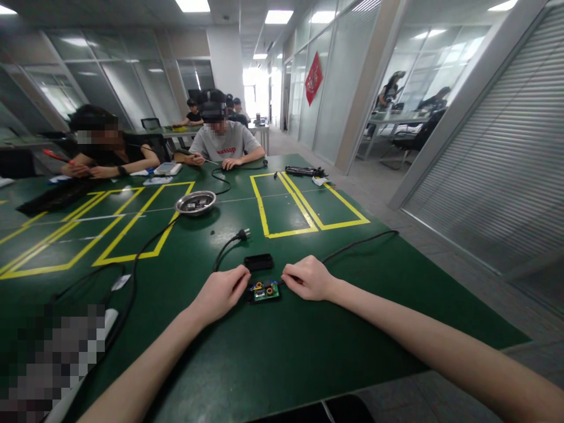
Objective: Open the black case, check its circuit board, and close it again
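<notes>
Green counter (282, 358), yellow-taped | metal bowl (195, 212), 11 o'clock from circuit board (267, 292) | right grip (311, 278), 3 o'clock: pinched closed, contents can't be told | left grip (225, 289), 9 o'clock: likewise | circuit board between them | black cover (259, 262), 12 o'clock | plug (242, 234), 11 o'clock

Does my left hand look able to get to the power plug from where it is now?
Probably yes: the power plug lies just beyond the left hand, with bare tabletop and its own cord between. The fingers seem busy at the circuit board, so they may need freeing first.
</notes>
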### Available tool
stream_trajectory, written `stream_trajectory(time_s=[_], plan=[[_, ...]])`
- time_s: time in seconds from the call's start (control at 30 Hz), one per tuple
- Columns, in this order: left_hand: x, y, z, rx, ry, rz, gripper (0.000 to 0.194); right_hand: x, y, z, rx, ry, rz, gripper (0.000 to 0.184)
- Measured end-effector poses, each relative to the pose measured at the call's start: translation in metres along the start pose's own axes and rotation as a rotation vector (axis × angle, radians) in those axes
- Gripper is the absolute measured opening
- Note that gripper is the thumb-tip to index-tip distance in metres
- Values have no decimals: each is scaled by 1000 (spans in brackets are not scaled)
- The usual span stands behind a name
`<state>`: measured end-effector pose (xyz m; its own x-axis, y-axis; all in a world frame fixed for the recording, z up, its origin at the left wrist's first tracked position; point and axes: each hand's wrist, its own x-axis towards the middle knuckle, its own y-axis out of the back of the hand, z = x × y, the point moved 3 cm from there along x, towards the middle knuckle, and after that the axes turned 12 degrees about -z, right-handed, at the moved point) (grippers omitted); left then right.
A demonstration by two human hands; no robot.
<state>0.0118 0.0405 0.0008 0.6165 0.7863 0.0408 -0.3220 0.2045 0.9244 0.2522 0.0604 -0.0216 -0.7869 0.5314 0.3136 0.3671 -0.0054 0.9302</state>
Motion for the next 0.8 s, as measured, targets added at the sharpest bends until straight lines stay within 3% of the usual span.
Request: stream_trajectory(time_s=[0.27, 0.5, 0.6, 0.8], plan=[[2, -6, -4, 15, 94, -32, 24, 7, -4, -5, -106, -2, -110, 24], [1, -8, -2, 10, 104, -44, 23, 8, 1, -16, -7, -50, -212, 25], [1, -9, 0, 38, 76, -2, 23, 7, 4, -19, -1, -35, -226, 25], [4, -10, 1, 32, 84, -43, 24, 9, 9, -19, 22, -73, -194, 27]])
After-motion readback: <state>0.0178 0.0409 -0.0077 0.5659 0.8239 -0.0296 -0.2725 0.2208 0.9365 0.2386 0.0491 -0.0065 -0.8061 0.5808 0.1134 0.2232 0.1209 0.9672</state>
